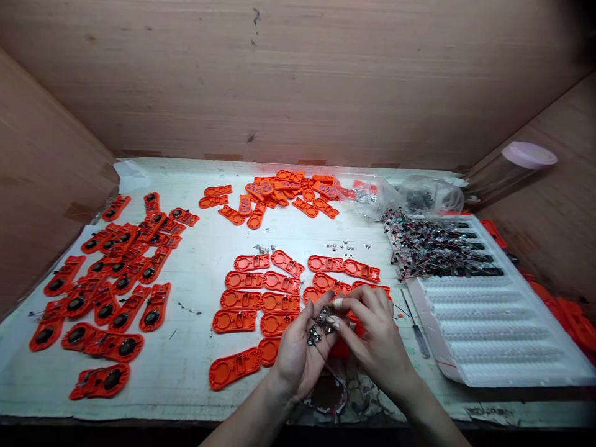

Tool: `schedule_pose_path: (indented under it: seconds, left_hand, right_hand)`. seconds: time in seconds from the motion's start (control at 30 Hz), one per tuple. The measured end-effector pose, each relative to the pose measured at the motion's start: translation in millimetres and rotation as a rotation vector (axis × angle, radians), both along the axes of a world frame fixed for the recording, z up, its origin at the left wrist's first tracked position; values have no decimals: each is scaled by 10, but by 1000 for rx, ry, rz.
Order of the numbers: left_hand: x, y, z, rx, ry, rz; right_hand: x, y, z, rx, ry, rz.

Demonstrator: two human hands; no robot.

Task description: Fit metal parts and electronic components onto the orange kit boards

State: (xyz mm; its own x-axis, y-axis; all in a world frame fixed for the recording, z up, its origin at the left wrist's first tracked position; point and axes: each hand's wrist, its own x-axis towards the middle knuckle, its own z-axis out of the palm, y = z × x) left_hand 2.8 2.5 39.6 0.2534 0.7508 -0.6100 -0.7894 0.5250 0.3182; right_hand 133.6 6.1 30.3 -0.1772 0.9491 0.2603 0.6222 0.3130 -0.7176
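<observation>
Palm up, my left hand (298,357) cups a small heap of shiny metal pieces (321,323) at the lower middle. My right hand (372,329) is over that palm, its thumb and forefinger pinched together at the heap; what lies between the fingertips is too small to make out. Beneath and beyond both hands, orange plastic shells (241,300) lie in rows with their inner sides up. A few more small metal pieces (342,247) are scattered behind these rows.
Orange shells with black round parts (121,320) are piled at left. More orange shells (265,189) and plastic bags (372,195) lie at the back. At right are a white tray (493,360), wired components (419,245), a screwdriver (421,338) and a lidded clear container (500,171). Wooden walls surround the table.
</observation>
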Motion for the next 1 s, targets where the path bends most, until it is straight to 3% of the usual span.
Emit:
schedule_pose_path:
  seconds: [0.2, 0.67, 0.87, 1.0]
  left_hand:
    - [39, -34, -44, 81, 33, 17]
    - [69, -2, -40, 59, -36, 32]
    - [51, -7, 5, -1, -108, -4]
    - [63, -26, -15, 2, -94, -26]
  right_hand:
    - [-70, 38, -4, -104, 34, 46]
    - [52, -43, -30, 25, 114, -89]
    - [150, -21, -3, 187, -27, 42]
    - [165, 10, -28, 301, -133, 54]
